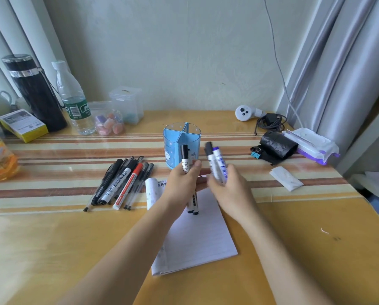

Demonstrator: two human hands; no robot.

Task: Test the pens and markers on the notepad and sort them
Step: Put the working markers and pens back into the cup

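Just before the blue pen holder [173,146], a black-capped marker [184,157] is clamped by left hand [181,183] fingers, two markers [212,165] by right hand [228,188] fingers.

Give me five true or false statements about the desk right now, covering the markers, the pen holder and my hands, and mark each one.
1. The right hand holds a blue-capped marker. True.
2. The pen holder lies on its side. False: it stands upright.
3. The left hand is empty. False: it grips a black-capped marker.
4. A red-capped marker lies left of the notepad. True.
5. The water bottle stands right of the pen holder. False: it stands far to its left.
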